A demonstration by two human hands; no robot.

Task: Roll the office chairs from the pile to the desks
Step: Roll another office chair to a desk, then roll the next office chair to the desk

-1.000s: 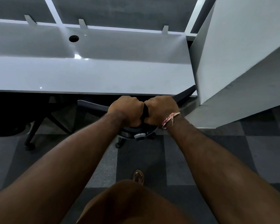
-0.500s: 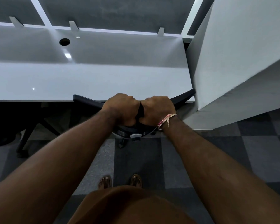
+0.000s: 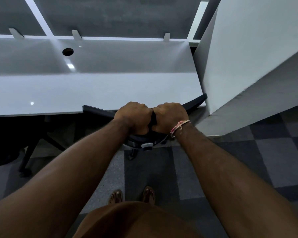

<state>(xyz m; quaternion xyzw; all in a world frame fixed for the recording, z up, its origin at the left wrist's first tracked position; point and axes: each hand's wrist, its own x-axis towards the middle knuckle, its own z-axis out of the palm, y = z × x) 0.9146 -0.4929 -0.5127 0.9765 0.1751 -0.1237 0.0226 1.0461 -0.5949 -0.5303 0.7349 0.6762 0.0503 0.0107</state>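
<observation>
A long white glossy tabletop (image 3: pixel 93 90) spans the upper view, its front edge just above the top of a black curved-back office chair (image 3: pixel 100 111), whose seat is tucked beneath it. A white partition panel (image 3: pixel 248 57) stands at the right. Both forearms reach straight forward, nearly parallel. The left hand (image 3: pixel 132 117) and right hand (image 3: pixel 169 118) sit knuckle to knuckle, fingers curled tight over the chair's top rim. A thread wristband (image 3: pixel 179 126) circles the right wrist.
</observation>
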